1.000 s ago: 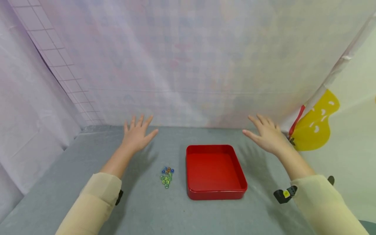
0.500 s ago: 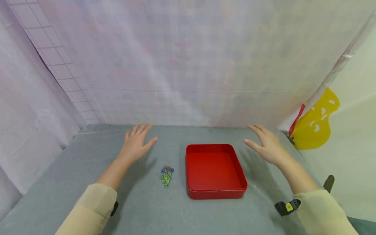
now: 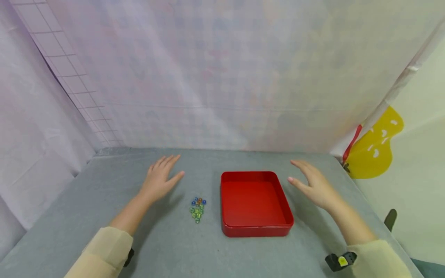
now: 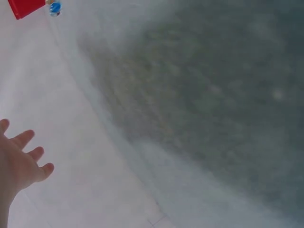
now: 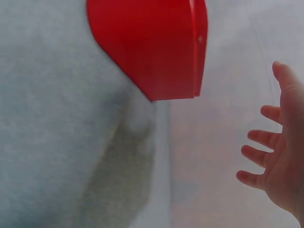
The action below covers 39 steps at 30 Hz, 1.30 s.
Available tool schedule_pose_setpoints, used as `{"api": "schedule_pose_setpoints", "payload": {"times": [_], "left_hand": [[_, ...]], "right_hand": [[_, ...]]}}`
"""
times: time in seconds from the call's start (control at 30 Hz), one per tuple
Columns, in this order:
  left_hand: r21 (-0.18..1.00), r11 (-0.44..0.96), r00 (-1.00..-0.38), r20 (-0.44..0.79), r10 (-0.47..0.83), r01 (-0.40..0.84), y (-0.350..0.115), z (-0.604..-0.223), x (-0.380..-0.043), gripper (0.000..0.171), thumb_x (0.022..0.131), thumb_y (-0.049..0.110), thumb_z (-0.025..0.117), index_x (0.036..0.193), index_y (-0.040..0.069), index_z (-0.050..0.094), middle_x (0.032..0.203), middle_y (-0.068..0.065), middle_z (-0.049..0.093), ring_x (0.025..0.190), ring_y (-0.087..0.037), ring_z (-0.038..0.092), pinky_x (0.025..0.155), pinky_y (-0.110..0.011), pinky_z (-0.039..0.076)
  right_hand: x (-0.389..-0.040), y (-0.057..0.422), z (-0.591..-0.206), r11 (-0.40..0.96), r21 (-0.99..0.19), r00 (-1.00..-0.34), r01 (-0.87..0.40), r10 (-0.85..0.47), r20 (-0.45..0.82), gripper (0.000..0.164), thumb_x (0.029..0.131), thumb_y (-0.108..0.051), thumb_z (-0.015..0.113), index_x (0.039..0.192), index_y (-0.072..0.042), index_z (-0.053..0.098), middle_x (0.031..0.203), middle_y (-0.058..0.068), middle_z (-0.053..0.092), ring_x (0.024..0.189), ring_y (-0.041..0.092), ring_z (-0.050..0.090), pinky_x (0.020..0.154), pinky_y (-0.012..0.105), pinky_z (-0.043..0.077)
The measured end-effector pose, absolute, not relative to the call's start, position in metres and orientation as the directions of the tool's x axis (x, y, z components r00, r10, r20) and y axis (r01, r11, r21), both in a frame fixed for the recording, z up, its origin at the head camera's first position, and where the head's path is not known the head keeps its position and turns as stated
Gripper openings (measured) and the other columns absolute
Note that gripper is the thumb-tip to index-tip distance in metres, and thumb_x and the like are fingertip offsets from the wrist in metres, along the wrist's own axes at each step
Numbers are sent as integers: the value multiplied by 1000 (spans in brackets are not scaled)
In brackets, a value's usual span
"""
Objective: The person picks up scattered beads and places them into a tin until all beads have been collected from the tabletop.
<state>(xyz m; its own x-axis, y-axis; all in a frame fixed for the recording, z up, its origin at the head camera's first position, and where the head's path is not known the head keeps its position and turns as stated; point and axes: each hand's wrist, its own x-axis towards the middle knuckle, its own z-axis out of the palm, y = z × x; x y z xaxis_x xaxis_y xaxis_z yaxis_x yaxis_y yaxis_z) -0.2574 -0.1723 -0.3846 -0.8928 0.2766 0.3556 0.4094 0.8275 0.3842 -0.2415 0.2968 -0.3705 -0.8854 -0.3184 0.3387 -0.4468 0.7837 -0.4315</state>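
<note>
Both hands hover above a grey surface and hold nothing. My left hand (image 3: 159,180) is up and to the left of a small cluster of glass marbles (image 3: 197,210), green ones in front, blue and orange behind. A shallow red square tray (image 3: 257,231), with nothing in it, stands right of the marbles. Beyond its right side is my right hand (image 3: 314,187), fingers extended and thumb apart. The left wrist view catches the left hand (image 4: 21,164) with spread fingers. In the right wrist view the right hand (image 5: 285,152) is apart from the tray (image 5: 152,47).
Pale patterned sheeting (image 3: 208,77) hangs behind the grey tabletop (image 3: 167,247), and more white sheeting (image 3: 34,127) closes the left side. On the right side sheet is a yellow pear-like print (image 3: 370,154). Each wrist wears a dark device.
Both hands have come down and toward me, from near the back edge to over the tabletop. Their fingers have drawn somewhat closer together. The tray and marbles stay in place.
</note>
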Motion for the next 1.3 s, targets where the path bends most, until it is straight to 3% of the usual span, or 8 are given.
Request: {"api": "schedule_pose_setpoints", "payload": {"times": [0.3,0.53,0.83,1.1,1.3], "left_hand": [[466,783,-901,337,272,411,-175,-392,-250,60,98,38,51,147,8,36,147,-20,37,134,-43,28,104,-63,16],[523,731,-889,370,268,438,-175,-399,-247,55,98,31,54,145,5,40,142,-22,43,129,-42,37,103,-60,23],[609,669,-903,331,275,427,-175,-407,-242,55,98,30,54,145,5,40,142,-20,43,130,-41,37,104,-58,25],[664,609,-901,317,297,434,-173,-413,-237,54,98,27,56,143,2,41,138,-22,47,128,-41,40,103,-58,27],[724,562,-915,277,295,400,-170,-416,-235,53,98,26,56,143,3,41,139,-20,47,130,-39,38,104,-56,26]], "right_hand": [[-233,296,-384,743,-498,-889,-448,-307,340,59,94,-28,62,143,-3,41,142,23,40,129,44,34,97,65,27],[-228,295,-392,694,-542,-876,-474,-306,373,54,93,-21,63,140,-3,45,136,22,46,120,41,44,93,62,33],[-223,297,-403,671,-591,-894,-448,-312,323,53,93,-18,62,140,-2,44,135,20,47,118,38,46,90,61,39],[-217,297,-413,647,-578,-867,-497,-336,368,47,93,-12,63,137,-3,49,132,15,53,114,33,51,87,47,42],[-214,296,-415,618,-616,-872,-489,-343,348,48,93,-12,61,139,-5,47,134,15,51,113,33,52,87,44,45]]}}
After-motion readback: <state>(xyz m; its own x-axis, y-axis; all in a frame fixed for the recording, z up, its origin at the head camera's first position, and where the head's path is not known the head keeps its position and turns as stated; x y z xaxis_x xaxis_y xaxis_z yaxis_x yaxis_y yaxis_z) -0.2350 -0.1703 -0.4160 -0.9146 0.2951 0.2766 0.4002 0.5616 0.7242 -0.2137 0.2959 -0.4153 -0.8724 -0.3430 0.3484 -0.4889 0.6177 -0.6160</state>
